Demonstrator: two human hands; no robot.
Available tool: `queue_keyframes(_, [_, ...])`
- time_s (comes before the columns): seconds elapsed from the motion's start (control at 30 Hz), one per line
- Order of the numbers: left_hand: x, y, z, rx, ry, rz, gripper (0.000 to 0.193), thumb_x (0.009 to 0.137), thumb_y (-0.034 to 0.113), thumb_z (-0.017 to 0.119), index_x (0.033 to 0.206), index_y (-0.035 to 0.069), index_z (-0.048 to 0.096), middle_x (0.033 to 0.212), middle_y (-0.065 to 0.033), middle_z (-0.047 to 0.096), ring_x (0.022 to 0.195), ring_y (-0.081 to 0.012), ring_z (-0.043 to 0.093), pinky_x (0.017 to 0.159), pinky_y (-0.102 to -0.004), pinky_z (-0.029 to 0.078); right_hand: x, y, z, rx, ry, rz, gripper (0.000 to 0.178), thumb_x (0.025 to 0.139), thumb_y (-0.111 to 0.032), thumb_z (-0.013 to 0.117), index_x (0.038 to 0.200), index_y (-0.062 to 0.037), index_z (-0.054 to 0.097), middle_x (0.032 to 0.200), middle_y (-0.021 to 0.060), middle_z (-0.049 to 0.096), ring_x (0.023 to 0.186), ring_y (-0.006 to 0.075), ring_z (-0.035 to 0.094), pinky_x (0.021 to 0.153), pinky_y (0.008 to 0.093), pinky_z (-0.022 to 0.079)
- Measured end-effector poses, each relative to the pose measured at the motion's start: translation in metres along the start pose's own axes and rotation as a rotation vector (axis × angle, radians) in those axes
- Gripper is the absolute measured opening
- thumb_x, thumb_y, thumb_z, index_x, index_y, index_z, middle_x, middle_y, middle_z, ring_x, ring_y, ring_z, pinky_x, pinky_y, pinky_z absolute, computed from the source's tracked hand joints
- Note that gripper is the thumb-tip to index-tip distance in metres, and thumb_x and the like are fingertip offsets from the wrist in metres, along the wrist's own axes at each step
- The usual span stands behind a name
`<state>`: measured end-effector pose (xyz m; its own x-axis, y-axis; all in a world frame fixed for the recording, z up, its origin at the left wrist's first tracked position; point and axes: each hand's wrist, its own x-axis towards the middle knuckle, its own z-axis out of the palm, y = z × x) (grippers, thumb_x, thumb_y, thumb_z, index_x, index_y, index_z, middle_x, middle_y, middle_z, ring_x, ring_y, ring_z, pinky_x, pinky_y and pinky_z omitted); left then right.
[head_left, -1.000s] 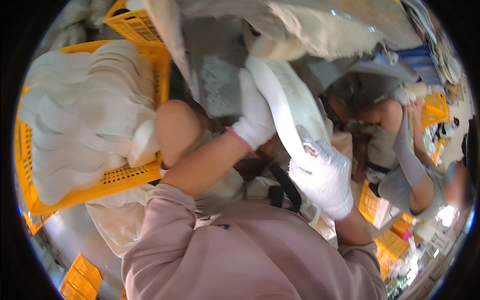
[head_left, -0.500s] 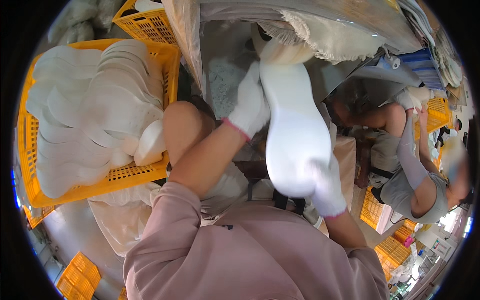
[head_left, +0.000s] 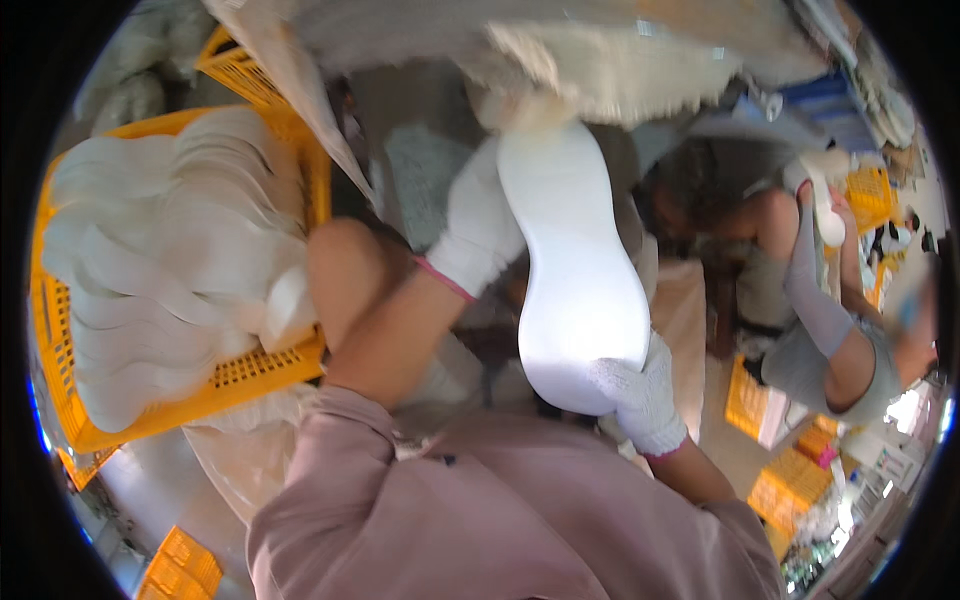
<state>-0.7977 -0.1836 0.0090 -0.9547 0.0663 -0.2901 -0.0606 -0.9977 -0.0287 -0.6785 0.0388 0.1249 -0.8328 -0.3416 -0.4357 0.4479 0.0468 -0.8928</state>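
Note:
A long white foam shoe sole (head_left: 582, 265) lies lengthwise in front of me, its far end against a blurred pale round piece (head_left: 527, 110) under a fringed cloth. My right hand (head_left: 645, 400), in a white knit glove, grips the near rounded end, thumb on top. Along the far left edge my gloved left hand (head_left: 480, 225) is closed on the sole, its fingers mostly hidden behind it. To my left, a yellow crate (head_left: 265, 368) is heaped with similar white soles (head_left: 170, 255).
The fringed cloth (head_left: 650, 75) hangs across the far side. At right another person's sleeved arm (head_left: 803, 270) reaches toward a white sole (head_left: 828, 215). Yellow crates (head_left: 790, 490) stand at the lower right, and another crate (head_left: 180, 565) sits at the lower left.
The view has shifted slightly. My right thumb, blurred before, now shows plainly on the sole's near end. At right, the other person's white sole has come into clearer view.

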Motion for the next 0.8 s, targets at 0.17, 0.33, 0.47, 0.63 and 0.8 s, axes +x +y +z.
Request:
queue_keyframes(0.17, [-0.014, 0.003, -0.01, 1.089, 0.024, 0.486, 0.04, 0.117, 0.031, 0.049, 0.13, 0.0, 0.07, 0.125, -0.0103, 0.074, 0.117, -0.0197, 0.067, 0.103, -0.0355, 0.053, -0.005, 0.023, -0.011, 0.217, 0.059, 0.397, 0.072, 0.088, -0.023, 0.075, 0.151, 0.0049, 0.056, 0.139, 0.0173, 0.07, 0.124, 0.0267, 0.069, 0.107, 0.0396, 0.056])
queue_keyframes(0.33, [-0.037, 0.017, 0.018, 1.35, 0.201, 0.722, 0.039, 0.117, 0.03, 0.052, 0.127, -0.003, 0.071, 0.118, -0.0076, 0.072, 0.106, -0.0158, 0.063, 0.096, -0.0313, 0.051, 0.014, 0.068, -0.022, 0.449, -0.092, 0.343, 0.079, 0.085, -0.021, 0.073, 0.156, 0.0039, 0.049, 0.143, 0.0181, 0.068, 0.126, 0.0281, 0.07, 0.108, 0.0405, 0.057])
queue_keyframes(0.47, [-0.056, 0.0, 0.024, 1.126, 0.036, 0.57, 0.036, 0.118, 0.029, 0.05, 0.125, -0.002, 0.068, 0.109, -0.0066, 0.07, 0.1, -0.016, 0.062, 0.089, -0.0314, 0.051, 0.016, 0.075, -0.035, 0.447, -0.062, 0.413, 0.073, 0.085, -0.019, 0.073, 0.151, 0.0039, 0.054, 0.136, 0.0174, 0.071, 0.12, 0.0273, 0.073, 0.105, 0.0409, 0.06])
queue_keyframes(0.63, [-0.02, -0.002, -0.004, 0.282, -0.006, 0.251, 0.035, 0.118, 0.03, 0.047, 0.12, 0.001, 0.068, 0.117, -0.0097, 0.071, 0.11, -0.0231, 0.067, 0.1, -0.0372, 0.054, 0.005, 0.047, -0.022, 0.363, -0.015, 0.175, 0.071, 0.087, -0.021, 0.08, 0.149, 0.0037, 0.057, 0.132, 0.0145, 0.073, 0.115, 0.0239, 0.073, 0.099, 0.0382, 0.06])
queue_keyframes(0.8, [0.014, 0.003, -0.012, 0.153, 0.131, 0.119, 0.041, 0.114, 0.031, 0.051, 0.14, 0.001, 0.062, 0.134, -0.014, 0.071, 0.123, -0.0284, 0.067, 0.108, -0.0413, 0.056, 0.005, 0.01, 0.011, 0.008, 0.117, 0.059, 0.067, 0.087, -0.025, 0.086, 0.143, 0.0036, 0.062, 0.125, 0.0113, 0.075, 0.11, 0.019, 0.071, 0.095, 0.035, 0.059])
